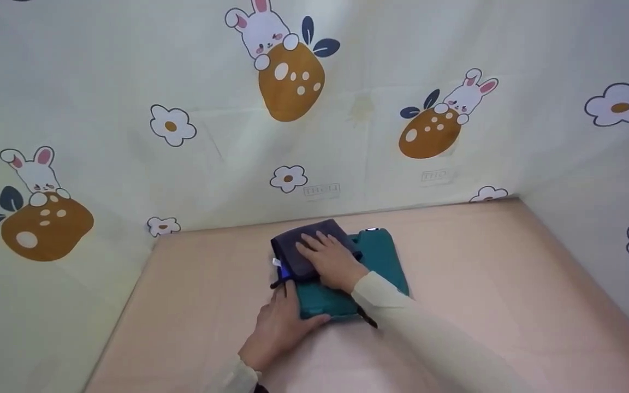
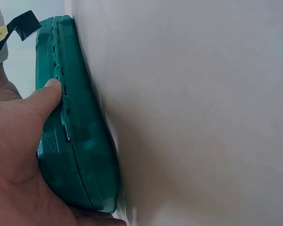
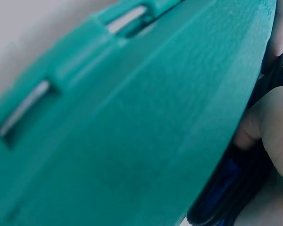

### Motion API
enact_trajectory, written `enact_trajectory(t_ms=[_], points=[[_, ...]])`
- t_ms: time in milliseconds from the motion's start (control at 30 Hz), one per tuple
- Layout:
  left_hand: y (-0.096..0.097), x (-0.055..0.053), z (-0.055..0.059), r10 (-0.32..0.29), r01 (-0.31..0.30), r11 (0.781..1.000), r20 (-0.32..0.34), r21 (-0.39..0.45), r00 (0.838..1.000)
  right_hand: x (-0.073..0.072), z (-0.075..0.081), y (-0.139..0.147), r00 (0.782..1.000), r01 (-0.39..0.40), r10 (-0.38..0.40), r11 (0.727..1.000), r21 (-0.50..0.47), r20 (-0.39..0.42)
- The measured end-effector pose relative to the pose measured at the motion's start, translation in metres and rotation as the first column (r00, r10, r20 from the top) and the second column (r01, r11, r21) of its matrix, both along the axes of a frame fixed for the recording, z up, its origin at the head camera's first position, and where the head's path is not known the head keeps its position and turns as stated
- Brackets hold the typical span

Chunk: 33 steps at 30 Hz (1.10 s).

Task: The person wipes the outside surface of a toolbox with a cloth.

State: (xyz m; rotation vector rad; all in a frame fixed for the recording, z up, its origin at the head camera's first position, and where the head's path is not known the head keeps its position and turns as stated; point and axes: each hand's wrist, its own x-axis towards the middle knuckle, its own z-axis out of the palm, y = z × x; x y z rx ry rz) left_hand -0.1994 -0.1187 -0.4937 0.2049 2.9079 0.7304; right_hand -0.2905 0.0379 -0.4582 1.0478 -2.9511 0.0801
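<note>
A green hard plastic case (image 1: 383,254) lies flat, its hinged edge towards me. On top rests a dark folded fabric pouch (image 1: 291,248) with a small white tag and blue lining (image 1: 285,271) showing at its left side. My right hand (image 1: 332,261) lies on the pouch, fingers straight and spread; in the right wrist view its thumb (image 3: 247,132) touches the dark fabric. At the case's near left corner is my left hand (image 1: 280,323), fingers along the left side. Its straight thumb (image 2: 48,96) presses the hinged edge in the left wrist view.
The case rests on a pale pinkish-beige surface (image 1: 467,256). Behind it and at both sides stand fabric walls (image 1: 363,153) printed with rabbits and flowers. A black strap (image 2: 26,24) with a yellow label hangs at the right sleeve.
</note>
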Motion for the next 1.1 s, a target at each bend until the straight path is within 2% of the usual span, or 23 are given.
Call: enact_trajectory(t_ms=[200, 333, 533, 733, 900, 1100], points=[[0.001, 0.0, 0.0, -0.007, 0.007, 1.0, -0.014, -0.012, 1.0, -0.003, -0.002, 0.006, 1.0, -0.017, 0.017, 1.0, 0.0, 0.007], [0.001, 0.0, 0.001, -0.004, 0.004, 1.0, -0.012, -0.016, 1.0, -0.002, -0.003, 0.011, 0.999, -0.033, 0.034, 0.999, -0.034, 0.035], [0.001, 0.001, 0.001, 0.0, 0.0, 1.0, -0.005, -0.031, 1.0, -0.002, -0.003, 0.022, 0.995, -0.089, 0.091, 0.994, -0.068, 0.033], [0.003, 0.0, 0.0, -0.015, 0.014, 1.0, -0.033, -0.018, 0.999, -0.004, -0.004, 0.041, 0.991, -0.128, 0.13, 0.989, -0.069, 0.027], [0.003, 0.002, -0.002, 0.009, -0.009, 1.0, -0.058, -0.001, 0.998, -0.008, -0.006, 0.061, 0.987, -0.151, 0.155, 0.985, -0.08, 0.034], [0.002, 0.003, -0.003, 0.035, -0.035, 0.999, -0.048, -0.01, 0.998, -0.012, -0.007, 0.086, 0.987, -0.155, 0.157, 0.983, -0.101, 0.015]])
